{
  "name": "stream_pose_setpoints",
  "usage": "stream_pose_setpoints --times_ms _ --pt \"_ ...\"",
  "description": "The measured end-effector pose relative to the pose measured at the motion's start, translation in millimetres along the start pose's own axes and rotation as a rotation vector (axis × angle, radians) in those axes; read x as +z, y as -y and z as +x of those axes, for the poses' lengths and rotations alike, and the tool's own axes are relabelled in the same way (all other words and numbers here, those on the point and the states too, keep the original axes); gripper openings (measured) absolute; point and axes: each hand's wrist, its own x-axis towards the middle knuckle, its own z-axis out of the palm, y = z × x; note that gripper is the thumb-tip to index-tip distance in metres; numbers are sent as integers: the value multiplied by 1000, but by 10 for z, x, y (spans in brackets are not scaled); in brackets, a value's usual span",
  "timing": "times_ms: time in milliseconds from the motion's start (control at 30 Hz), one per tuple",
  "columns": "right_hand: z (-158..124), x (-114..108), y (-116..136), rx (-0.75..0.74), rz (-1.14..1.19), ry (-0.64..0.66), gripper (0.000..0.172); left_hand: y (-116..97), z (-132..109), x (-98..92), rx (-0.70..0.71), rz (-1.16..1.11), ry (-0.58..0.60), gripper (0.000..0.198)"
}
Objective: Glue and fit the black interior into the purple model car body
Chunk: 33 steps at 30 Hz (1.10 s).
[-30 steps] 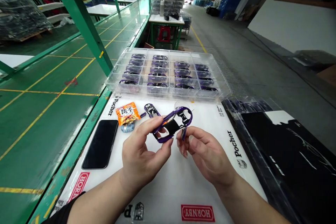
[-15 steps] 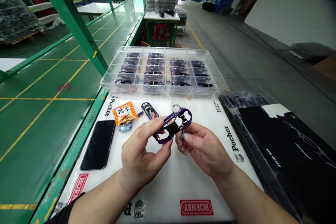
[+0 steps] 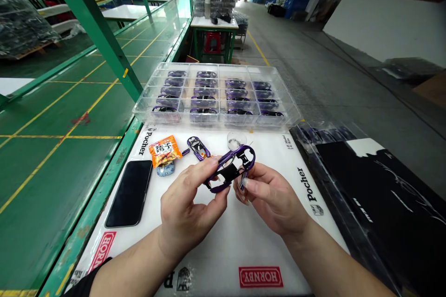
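Between thumb and fingers, my left hand (image 3: 193, 199) grips a purple and black toy car body shell (image 3: 230, 171), tilted with its openings facing me. Close to the shell's right side, my right hand (image 3: 272, 195) pinches a small purple car part (image 3: 243, 182), mostly hidden by the fingers. Beyond my hands lies a second purple car body (image 3: 198, 147) on the white table sheet (image 3: 223, 250), with a small purple piece (image 3: 186, 152) at its left. A round clear dish (image 3: 237, 140) with tiny dark bits sits behind the held shell.
A clear compartment tray (image 3: 223, 123) of purple car bodies spans the table's far end. On the left lie a black phone (image 3: 128, 193), an orange snack packet (image 3: 165, 151) and a blue patterned object (image 3: 165, 169). A black printed box (image 3: 383, 195) stands at the right.
The small part in my right hand has turned slightly and shows more beside the shell. Both hands stay in nearly the same place.
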Motion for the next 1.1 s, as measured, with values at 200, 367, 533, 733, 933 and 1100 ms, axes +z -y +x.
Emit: stream_pose_setpoints --times_ms 200,367,533,733,933,1100 --pt "10 -2 -4 -6 -35 -16 25 -8 0 3 16 28 -9 80" --pt "13 0 -14 -11 -38 -26 24 -22 4 6 18 37 -10 81" --pt "9 -9 -15 -5 -32 -31 24 -37 21 3 30 57 -6 79" --pt "5 -7 -9 -2 -42 -27 26 -11 -15 -2 -8 32 -8 78" --pt "10 -55 -17 -133 -126 -179 35 16 -52 -9 -208 -39 -23 66" --pt "-2 -128 -30 -298 -289 -241 40 9 -35 -4 -265 -85 59 60"
